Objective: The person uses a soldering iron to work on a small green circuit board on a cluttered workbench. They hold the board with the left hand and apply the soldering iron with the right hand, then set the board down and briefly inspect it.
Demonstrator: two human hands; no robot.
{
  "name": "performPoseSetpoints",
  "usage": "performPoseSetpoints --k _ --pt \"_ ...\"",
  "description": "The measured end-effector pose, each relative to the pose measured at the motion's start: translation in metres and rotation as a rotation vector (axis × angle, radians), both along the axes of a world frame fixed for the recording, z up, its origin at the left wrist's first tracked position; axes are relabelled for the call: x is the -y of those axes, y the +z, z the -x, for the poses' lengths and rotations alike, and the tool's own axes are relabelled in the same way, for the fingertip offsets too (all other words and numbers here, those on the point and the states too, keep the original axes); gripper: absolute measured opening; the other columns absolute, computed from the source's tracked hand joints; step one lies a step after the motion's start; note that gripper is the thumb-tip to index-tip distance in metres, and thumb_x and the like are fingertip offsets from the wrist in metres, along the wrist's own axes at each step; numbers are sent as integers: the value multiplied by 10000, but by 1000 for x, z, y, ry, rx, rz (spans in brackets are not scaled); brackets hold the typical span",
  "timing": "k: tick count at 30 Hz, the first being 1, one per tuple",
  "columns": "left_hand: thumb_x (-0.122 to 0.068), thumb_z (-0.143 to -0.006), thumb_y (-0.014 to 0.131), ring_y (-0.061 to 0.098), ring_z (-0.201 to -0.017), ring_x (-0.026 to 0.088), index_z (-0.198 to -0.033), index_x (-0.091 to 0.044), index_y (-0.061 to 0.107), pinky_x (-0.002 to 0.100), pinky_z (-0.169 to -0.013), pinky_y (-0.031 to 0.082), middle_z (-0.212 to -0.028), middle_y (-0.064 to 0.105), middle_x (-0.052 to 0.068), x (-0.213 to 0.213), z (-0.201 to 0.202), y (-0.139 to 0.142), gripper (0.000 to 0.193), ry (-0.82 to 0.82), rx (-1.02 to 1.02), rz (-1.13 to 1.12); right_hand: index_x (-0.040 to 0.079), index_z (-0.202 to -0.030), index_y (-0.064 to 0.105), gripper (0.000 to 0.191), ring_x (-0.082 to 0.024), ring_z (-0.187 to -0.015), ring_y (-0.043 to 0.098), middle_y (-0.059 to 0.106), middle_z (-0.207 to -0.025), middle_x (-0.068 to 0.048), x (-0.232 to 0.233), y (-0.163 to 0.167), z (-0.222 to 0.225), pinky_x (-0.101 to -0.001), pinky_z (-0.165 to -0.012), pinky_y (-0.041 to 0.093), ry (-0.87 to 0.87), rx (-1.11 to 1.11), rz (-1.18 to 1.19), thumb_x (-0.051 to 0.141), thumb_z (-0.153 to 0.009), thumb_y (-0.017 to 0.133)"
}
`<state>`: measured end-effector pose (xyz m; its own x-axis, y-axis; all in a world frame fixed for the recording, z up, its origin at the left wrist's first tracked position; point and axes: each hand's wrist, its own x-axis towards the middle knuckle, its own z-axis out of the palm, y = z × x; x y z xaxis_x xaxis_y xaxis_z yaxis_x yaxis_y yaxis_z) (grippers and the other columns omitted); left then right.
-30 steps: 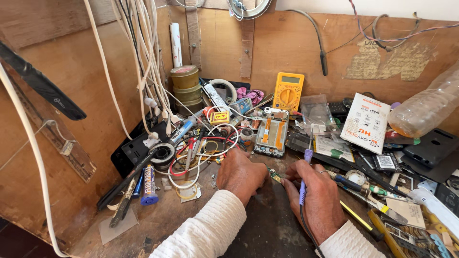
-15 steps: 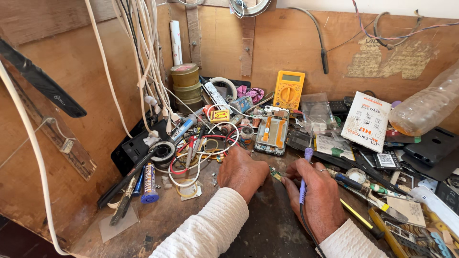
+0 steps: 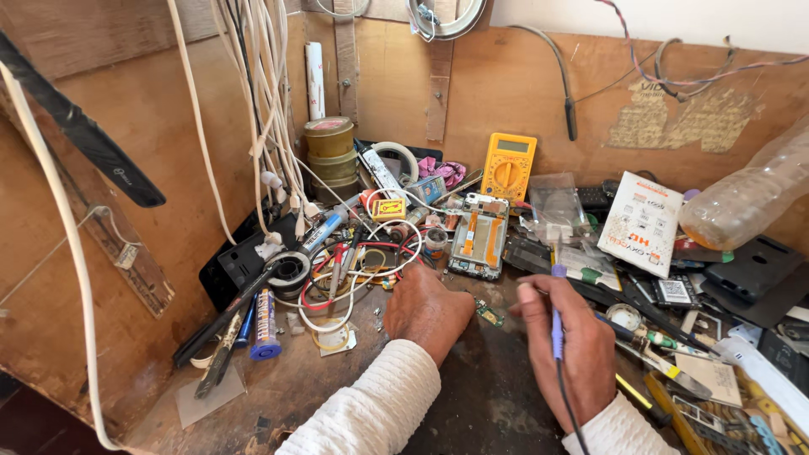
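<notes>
My left hand point(image 3: 427, 310) rests knuckles-up on the worn wooden bench point(image 3: 278, 392), fingers curled down beside a small green circuit board point(image 3: 490, 313); whether it pins anything is hidden. My right hand point(image 3: 566, 350) grips a thin purple-handled soldering iron point(image 3: 556, 324) upright, its black cord running down toward me. The iron's tip is hidden behind my fingers. An opened phone frame point(image 3: 478, 237) with orange ribbon cables lies just beyond both hands.
A yellow multimeter point(image 3: 508, 166) leans on the back wall. Red, white and black wires point(image 3: 345, 274), a solder spool point(image 3: 291, 268), stacked tins point(image 3: 329, 148), a blue tube point(image 3: 264, 324), screwdrivers point(image 3: 649, 341), a white printed packet point(image 3: 642, 222) and a plastic bottle point(image 3: 746, 202) crowd the bench.
</notes>
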<state>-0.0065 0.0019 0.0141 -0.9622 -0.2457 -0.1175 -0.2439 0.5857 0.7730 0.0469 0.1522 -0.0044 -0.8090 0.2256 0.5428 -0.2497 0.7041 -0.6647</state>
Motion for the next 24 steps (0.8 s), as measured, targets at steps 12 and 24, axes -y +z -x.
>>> performPoseSetpoints --k 12,24 --pt "-234 -697 775 694 -1126 359 -1067 -14 723 429 -1005 535 -1158 719 223 2 3 1 434 -16 23 -21 61 -1381 653 445 -161 -846 680 725 -836 -78 -17 3 -15 -309 -800 526 123 -149 -130 303 -1106 400" --pt "-225 -696 772 689 -1119 377 -1057 4 712 438 -1001 535 -1157 715 238 2 2 1 432 -10 24 -29 37 -1058 795 249 -91 -807 736 817 -923 -63 -26 -8 -19 -245 -744 564 116 75 170 152 -838 775"
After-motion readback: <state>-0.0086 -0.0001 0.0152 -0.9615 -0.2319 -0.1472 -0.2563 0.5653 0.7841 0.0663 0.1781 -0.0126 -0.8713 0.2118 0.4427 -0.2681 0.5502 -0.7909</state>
